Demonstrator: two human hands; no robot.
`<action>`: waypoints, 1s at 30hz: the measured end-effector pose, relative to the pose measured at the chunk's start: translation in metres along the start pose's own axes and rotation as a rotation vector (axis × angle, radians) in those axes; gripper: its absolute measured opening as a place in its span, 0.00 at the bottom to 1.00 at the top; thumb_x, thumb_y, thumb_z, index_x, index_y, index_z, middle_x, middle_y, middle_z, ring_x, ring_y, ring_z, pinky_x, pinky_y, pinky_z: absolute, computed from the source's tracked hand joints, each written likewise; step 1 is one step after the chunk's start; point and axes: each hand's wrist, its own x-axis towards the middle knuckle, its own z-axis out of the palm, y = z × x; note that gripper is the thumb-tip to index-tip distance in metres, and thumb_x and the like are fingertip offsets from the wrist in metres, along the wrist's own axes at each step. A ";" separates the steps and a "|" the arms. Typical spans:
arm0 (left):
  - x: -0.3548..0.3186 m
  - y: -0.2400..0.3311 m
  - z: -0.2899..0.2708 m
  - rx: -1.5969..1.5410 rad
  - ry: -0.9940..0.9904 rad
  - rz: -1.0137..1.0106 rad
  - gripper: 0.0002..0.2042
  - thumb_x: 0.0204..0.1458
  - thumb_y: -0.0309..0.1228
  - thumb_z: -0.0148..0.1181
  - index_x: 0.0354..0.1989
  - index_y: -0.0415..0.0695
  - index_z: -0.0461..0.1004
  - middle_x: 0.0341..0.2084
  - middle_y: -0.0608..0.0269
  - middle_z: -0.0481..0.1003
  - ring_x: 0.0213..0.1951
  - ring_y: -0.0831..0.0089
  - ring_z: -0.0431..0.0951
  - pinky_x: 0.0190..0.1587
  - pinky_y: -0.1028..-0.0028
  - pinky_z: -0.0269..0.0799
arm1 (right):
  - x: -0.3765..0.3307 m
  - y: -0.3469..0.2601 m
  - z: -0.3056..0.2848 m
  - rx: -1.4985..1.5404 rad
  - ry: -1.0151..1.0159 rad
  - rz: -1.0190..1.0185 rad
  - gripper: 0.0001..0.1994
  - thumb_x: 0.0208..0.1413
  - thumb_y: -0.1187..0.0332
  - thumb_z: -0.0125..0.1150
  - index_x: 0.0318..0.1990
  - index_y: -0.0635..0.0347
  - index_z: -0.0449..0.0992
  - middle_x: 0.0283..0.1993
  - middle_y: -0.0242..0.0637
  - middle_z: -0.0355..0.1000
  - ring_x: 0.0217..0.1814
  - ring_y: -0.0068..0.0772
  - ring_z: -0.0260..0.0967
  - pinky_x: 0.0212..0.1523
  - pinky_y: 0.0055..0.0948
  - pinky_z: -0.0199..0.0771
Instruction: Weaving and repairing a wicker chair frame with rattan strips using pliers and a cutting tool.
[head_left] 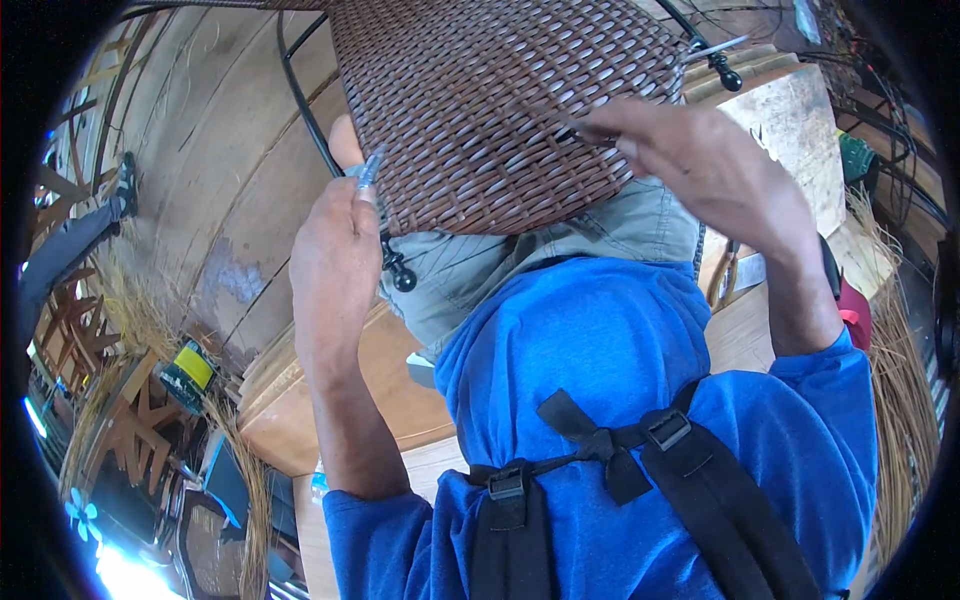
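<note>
Across my lap lies a brown woven wicker panel on a black metal frame with ball-shaped ends. At its left edge is my left hand, fingers curled closed. A shiny silvery-blue wrapping covers one fingertip there; what the fingers grip is hidden. My right hand is raised over the right part of the weave, slightly blurred. Its thumb and fingers pinch a slim dark pointed tool, whose tip points left over the strands. A pale strand end sticks out by the frame's upper right corner.
Pliers lie on a wooden surface by my right side. Bundles of straw-coloured strands hang at the right. At the left are a green and yellow can, wooden pieces and another person's leg on the plank floor.
</note>
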 end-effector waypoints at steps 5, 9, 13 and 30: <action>-0.002 0.029 0.018 0.190 -0.146 0.225 0.12 0.56 0.36 0.44 0.40 0.44 0.71 0.33 0.48 0.74 0.38 0.52 0.75 0.40 0.57 0.70 | 0.019 -0.006 0.016 0.075 -0.283 0.226 0.12 0.58 0.64 0.48 0.43 0.60 0.72 0.32 0.46 0.72 0.36 0.47 0.71 0.37 0.34 0.70; -0.001 0.050 0.030 0.260 -0.124 0.341 0.07 0.51 0.28 0.46 0.30 0.40 0.71 0.27 0.49 0.75 0.30 0.54 0.78 0.32 0.59 0.73 | 0.018 0.001 0.031 0.256 -0.049 0.206 0.14 0.59 0.61 0.47 0.46 0.58 0.72 0.37 0.46 0.73 0.38 0.46 0.72 0.39 0.34 0.72; 0.007 0.051 0.034 0.375 -0.131 0.374 0.10 0.55 0.33 0.45 0.30 0.41 0.70 0.25 0.49 0.74 0.27 0.51 0.76 0.29 0.57 0.72 | 0.018 0.016 0.037 0.208 -0.069 0.080 0.13 0.57 0.65 0.49 0.46 0.60 0.72 0.40 0.46 0.73 0.41 0.44 0.72 0.42 0.34 0.72; 0.002 0.098 0.031 0.615 -0.160 0.419 0.06 0.43 0.25 0.54 0.27 0.45 0.78 0.24 0.59 0.78 0.30 0.65 0.80 0.29 0.70 0.76 | 0.025 0.025 0.041 -0.198 -0.240 0.041 0.07 0.52 0.66 0.49 0.36 0.53 0.72 0.27 0.44 0.73 0.34 0.46 0.73 0.35 0.43 0.73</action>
